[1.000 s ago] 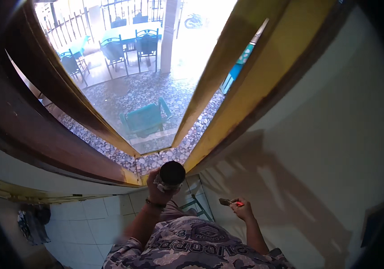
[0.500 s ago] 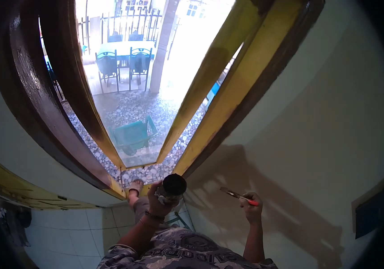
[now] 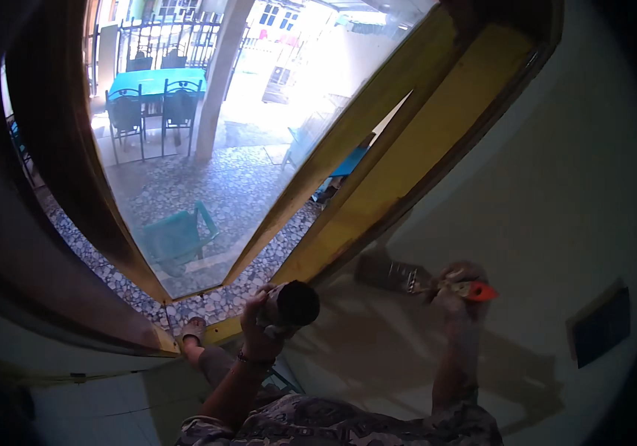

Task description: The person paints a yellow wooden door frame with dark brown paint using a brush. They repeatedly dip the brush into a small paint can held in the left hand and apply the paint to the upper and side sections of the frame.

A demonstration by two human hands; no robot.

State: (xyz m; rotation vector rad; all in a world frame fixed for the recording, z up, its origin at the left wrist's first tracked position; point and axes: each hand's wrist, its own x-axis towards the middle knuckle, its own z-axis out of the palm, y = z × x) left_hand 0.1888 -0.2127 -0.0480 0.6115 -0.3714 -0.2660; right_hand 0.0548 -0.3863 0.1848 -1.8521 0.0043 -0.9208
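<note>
My left hand is wrapped round a small can that has a dark opening facing up. What lies inside the can looks black and cannot be made out. Out to the right, my right hand grips a wide paintbrush by its handle. The orange-red handle end sticks out past my fingers, and the dark bristles point left, toward the door frame. Next to the bristles stands the yellow door frame, with brown along its edges. The brush is slightly blurred; whether its bristles touch the wall or frame I cannot tell.
A glass pane in a yellow and brown frame stands ahead. Beyond it are a teal chair, a blue table and a fence. The pale wall fills the right side. My foot is by the sill.
My right hand has moved right and up with the paintbrush, whose broad side now shows. My left hand with the can has shifted slightly right. The view has turned, moving the doorway left.
</note>
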